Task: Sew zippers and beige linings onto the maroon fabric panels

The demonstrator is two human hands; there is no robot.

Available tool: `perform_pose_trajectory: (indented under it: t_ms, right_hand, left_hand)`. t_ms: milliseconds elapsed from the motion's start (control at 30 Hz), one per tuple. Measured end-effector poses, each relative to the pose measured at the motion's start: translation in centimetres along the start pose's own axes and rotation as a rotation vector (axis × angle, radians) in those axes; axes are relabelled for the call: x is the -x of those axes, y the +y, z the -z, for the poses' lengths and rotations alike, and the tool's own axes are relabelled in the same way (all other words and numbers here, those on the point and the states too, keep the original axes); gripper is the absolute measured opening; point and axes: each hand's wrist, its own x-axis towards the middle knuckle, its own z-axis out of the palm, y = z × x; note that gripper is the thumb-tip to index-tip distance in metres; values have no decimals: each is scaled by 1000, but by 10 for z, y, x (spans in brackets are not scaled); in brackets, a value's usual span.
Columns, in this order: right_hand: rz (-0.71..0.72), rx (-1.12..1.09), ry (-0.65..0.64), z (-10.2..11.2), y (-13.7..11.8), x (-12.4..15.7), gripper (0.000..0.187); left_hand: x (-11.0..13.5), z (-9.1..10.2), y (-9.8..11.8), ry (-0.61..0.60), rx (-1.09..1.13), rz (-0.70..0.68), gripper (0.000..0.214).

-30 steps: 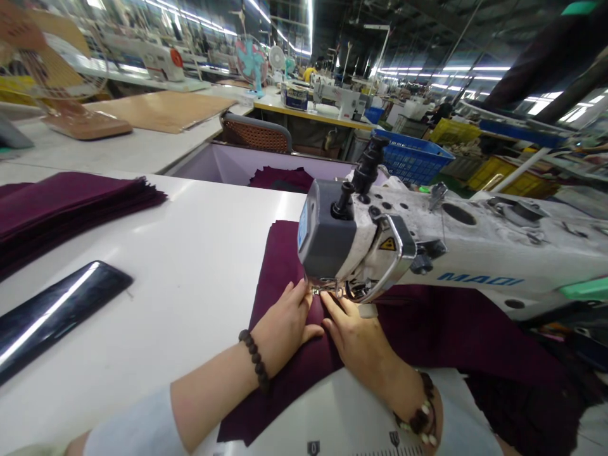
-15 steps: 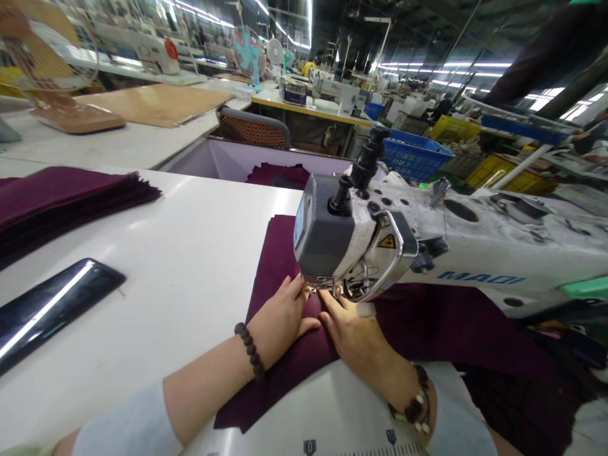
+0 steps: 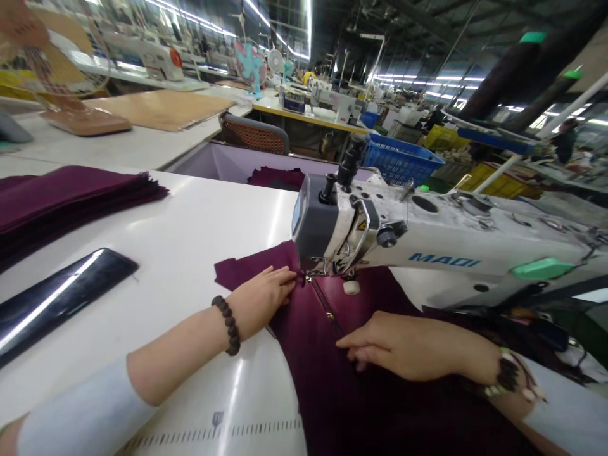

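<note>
A maroon fabric piece lies under the needle area of the sewing machine and hangs over the table's front edge. A zipper with a small gold-coloured pull runs across it from the presser foot toward me. My left hand lies palm down on the fabric just left of the foot, fingers stretched out. My right hand is on the fabric to the right, its index fingertip near the zipper's lower end. Its other fingers are partly bent and its thumb is hidden.
A stack of maroon cloth and a dark glossy phone-like slab lie at left on the white table. Behind are a lilac bin with maroon pieces, a blue crate and an orange fan.
The fabric has turned and been drawn toward me, exposing the zipper. My right hand has moved away from the foot, right and nearer me; my left hand has shifted slightly left.
</note>
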Motion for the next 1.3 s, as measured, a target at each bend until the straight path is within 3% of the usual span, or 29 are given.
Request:
perform_pose_trajectory:
  t_ms: [133, 300, 467, 700, 933, 1300]
  right_hand:
    - [-64, 174, 381, -32, 9, -22, 33]
    - [-209, 187, 497, -80, 0, -41, 46]
    - [-281, 143, 525, -83, -25, -43, 45]
    - [-243, 162, 587, -92, -15, -46, 44]
    - [-221, 196, 508, -91, -14, -45, 49]
    - [-225, 183, 489, -90, -12, -46, 50]
  left_hand:
    - [8, 8, 24, 14, 21, -9, 26]
    - [12, 1, 38, 80, -2, -20, 39]
    - [15, -9, 31, 177, 19, -72, 44]
    - [18, -26, 33, 288, 21, -98, 38]
    - [15, -32, 37, 295, -16, -29, 35]
    - [9, -43, 48, 256, -138, -36, 34]
